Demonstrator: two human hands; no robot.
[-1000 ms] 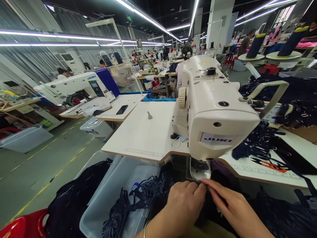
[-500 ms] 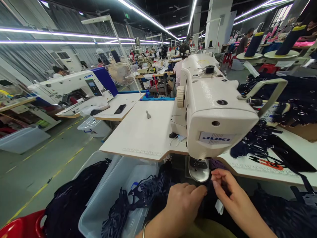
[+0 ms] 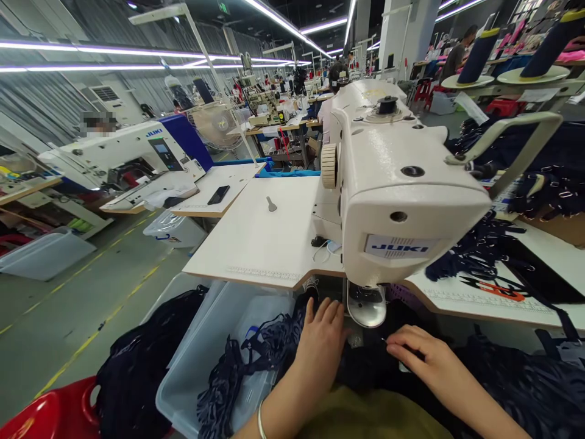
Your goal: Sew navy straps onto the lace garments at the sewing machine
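Note:
A white JUKI sewing machine [image 3: 393, 183] stands in front of me, its metal plate [image 3: 367, 308] hanging just below the head. My left hand [image 3: 320, 347] lies flat with fingers stretched out on dark navy fabric [image 3: 365, 366] just left of the plate. My right hand [image 3: 418, 360] rests on the same fabric to the right, fingers curled and pinched on it below the plate.
A clear plastic bin [image 3: 214, 347] with dark straps sits at my lower left, a red stool [image 3: 50, 414] beside it. White table top [image 3: 260, 238] stretches left of the machine. Navy straps [image 3: 475, 256] pile on the right. Other machines and people work behind.
My left hand has opened and moved up and left, now flat on the fabric. My right hand has dropped lower and to the right, away from the plate.

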